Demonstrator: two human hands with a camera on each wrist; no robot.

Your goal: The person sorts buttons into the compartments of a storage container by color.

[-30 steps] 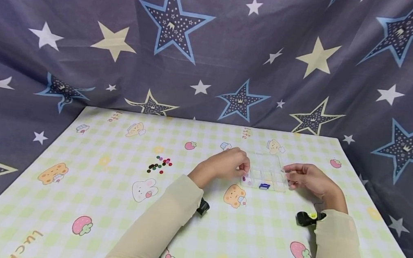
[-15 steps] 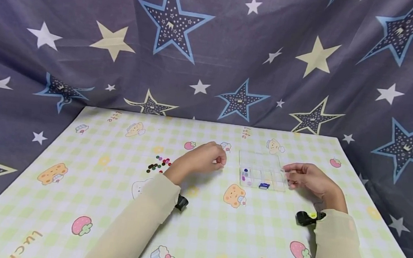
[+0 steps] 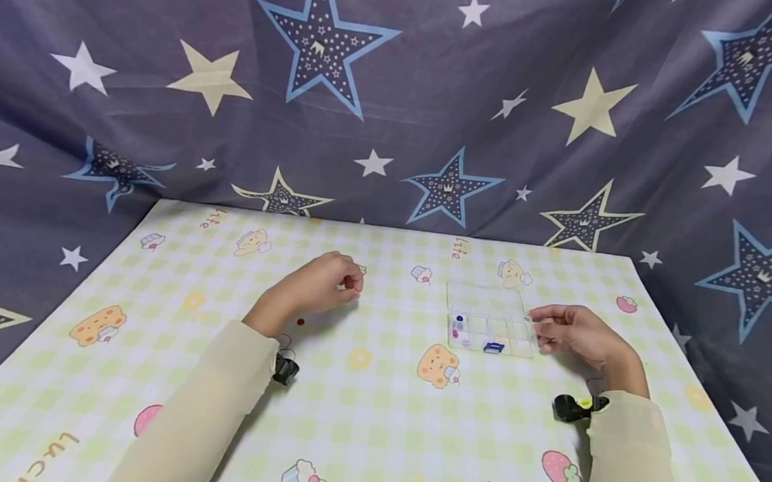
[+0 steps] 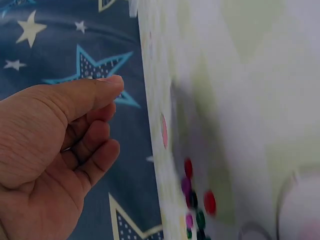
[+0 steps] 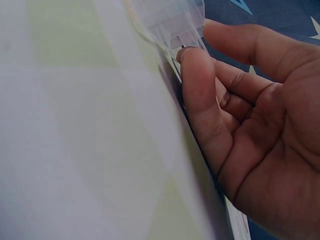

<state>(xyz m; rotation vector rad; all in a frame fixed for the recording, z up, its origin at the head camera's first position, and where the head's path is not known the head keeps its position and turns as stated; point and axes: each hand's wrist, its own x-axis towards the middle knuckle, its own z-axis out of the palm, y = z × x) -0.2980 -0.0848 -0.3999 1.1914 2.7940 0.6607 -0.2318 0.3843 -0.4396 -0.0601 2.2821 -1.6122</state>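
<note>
The right hand [image 5: 260,130] pinches one end of a clear plastic box [image 3: 498,328] between thumb and forefinger, its other fingers curled in toward the palm. The left hand [image 4: 45,142] holds nothing that shows; its fingers bend loosely, the thumb lying close over them, and it hangs above the tabletop near a scatter of beads [image 4: 210,202]. These are small, round and smooth, in red, purple, green and near-black; the head view hides most of them behind that hand, leaving one red bead in sight by the wrist. The box is a shallow rectangle split by thin walls into square compartments, its see-through lid [image 3: 484,299] laid back on the far side. Blue and purple pieces [image 3: 459,319] lie in its leftmost compartments, and a blue patch [image 3: 494,348] marks the near edge. Under everything runs a smooth cloth [image 3: 371,416] in pale green and white checks, printed with cartoon sweets and strawberries. A broad stretch of it separates the left hand from the box, and more reaches toward the near side. The table's straight far edge meets a creased, star-printed dark curtain [image 3: 415,60]; the right edge runs well apart from the right hand.
</note>
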